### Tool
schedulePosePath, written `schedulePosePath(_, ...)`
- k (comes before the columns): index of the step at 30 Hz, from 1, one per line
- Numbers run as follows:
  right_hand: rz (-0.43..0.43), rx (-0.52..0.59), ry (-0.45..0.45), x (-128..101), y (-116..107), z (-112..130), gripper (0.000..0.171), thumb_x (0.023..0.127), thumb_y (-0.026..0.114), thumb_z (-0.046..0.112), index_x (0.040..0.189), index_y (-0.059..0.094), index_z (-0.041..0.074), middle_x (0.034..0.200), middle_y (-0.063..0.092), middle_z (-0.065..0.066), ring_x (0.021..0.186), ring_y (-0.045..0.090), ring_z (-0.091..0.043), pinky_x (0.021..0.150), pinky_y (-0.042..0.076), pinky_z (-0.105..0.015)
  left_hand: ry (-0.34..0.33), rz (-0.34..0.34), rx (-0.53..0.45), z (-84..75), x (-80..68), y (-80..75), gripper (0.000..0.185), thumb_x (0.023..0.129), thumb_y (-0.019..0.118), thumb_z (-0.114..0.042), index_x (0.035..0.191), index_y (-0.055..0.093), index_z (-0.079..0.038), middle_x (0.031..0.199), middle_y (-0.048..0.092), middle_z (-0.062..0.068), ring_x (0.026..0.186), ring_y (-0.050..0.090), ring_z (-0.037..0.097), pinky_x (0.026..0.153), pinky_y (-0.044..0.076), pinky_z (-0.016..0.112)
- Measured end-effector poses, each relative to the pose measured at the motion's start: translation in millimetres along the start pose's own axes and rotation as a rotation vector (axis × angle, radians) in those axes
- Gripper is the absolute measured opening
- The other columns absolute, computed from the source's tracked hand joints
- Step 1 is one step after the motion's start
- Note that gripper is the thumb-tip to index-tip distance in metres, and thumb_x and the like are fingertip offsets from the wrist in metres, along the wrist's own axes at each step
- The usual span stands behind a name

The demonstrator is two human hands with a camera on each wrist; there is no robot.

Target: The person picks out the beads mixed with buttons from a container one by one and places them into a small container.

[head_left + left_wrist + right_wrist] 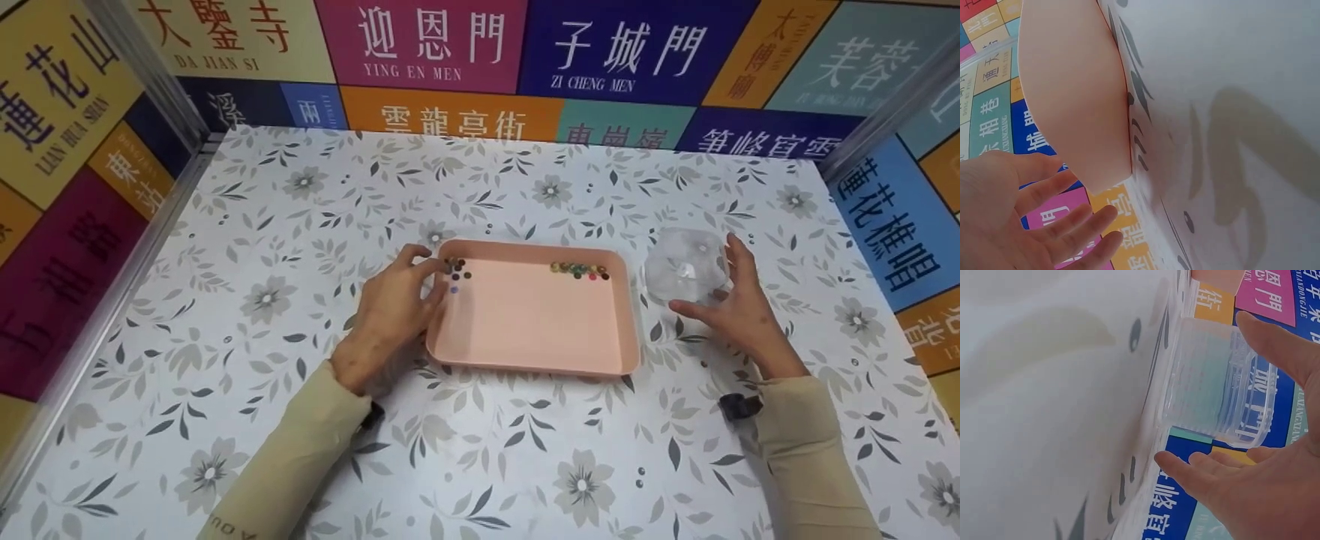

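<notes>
While both hands sit low over the work, this is how it looks from where I stand:

Tabletop (247, 315): covered in a grey leaf-and-flower print, walled on three sides by coloured panels with lettering; it carries everything here.

Tray (525, 330): pink, shallow, rectangular, lying flat in the middle between the two hands. Judging from its light look, it would slide if nudged at the rim, so a steadying touch on the near-left edge seems wise.

Cup (686, 264): clear plastic, ribbed, standing just right of the tray and apart from it. It looks thin-walled; I would close on it gently from both sides so it does not buckle or tip.

Left hand (390, 315): at the tray's far-left corner, fingers (1067, 225) fairly straight and reaching to the beads there. The grip is released; I cannot tell if a fingertip pinches one bead.

Right hand (739, 304): spread around the cup, thumb on the near side and fingers (1275, 340) past the far side, not closed on it. Grip released, holding nothing.

Beads, right cluster (579, 269): a short row of mixed colours against the tray's far wall.

Beads, left cluster (456, 271): a few dark ones in the far-left corner, at the left fingertips. They are small and round and would likely roll, so working them against the wall should help.
</notes>
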State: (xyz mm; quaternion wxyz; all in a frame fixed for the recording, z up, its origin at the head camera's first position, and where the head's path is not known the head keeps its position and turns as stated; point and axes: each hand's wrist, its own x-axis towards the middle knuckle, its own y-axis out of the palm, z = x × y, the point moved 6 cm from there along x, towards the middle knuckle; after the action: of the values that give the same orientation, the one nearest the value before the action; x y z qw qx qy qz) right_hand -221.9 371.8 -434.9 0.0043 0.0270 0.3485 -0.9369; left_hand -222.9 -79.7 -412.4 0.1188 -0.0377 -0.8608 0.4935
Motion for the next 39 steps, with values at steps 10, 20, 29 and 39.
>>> schedulePosePath(10, 0.018, 0.008, 0.032, 12, 2, -1, 0.136, 0.081, 0.091, 0.030, 0.167, -0.014, 0.022, 0.175, -0.009, -0.021, 0.161, 0.002, -0.048, 0.124, 0.016, -0.073, -0.030, 0.068, 0.028, -1.6, 6.1, 6.8, 0.031, 0.102, 0.064, -0.026, 0.131, 0.071, -0.018, 0.132, 0.061, 0.009, 0.077, 0.069, 0.030, 0.070, 0.059, 0.047)
schedulePosePath(20, 0.010, 0.046, 0.010, 20, 3, 4, 0.131, 0.081, 0.091, 0.019, 0.168, -0.007, 0.024, 0.176, 0.000, -0.018, 0.160, 0.013, -0.048, 0.124, 0.021, -0.071, -0.015, 0.075, 0.044, -3.0, 12.8, 14.1, 0.035, 0.101, 0.065, -0.023, 0.135, 0.068, -0.022, 0.127, 0.058, 0.010, 0.071, 0.067, 0.029, 0.064, 0.058, 0.044)
schedulePosePath(29, 0.012, 0.029, 0.036, 22, 4, 3, 0.124, 0.083, 0.090, 0.024, 0.169, 0.001, 0.018, 0.171, 0.020, -0.025, 0.157, 0.023, -0.050, 0.120, 0.030, -0.069, -0.030, 0.078, 0.055, 1.0, 15.3, 15.9, 0.042, 0.101, 0.065, -0.026, 0.143, 0.062, -0.028, 0.128, 0.056, 0.012, 0.071, 0.066, 0.028, 0.061, 0.057, 0.042)
schedulePosePath(39, 0.032, -0.012, 0.041, 21, 3, -1, 0.116, 0.082, 0.090, 0.031, 0.167, 0.011, 0.017, 0.167, 0.028, -0.022, 0.153, 0.034, -0.046, 0.110, 0.044, -0.052, -0.070, 0.092, 0.138, -1.8, 19.9, 19.4, 0.042, 0.100, 0.065, -0.027, 0.141, 0.060, -0.030, 0.132, 0.057, 0.012, 0.081, 0.070, 0.032, 0.067, 0.059, 0.045)
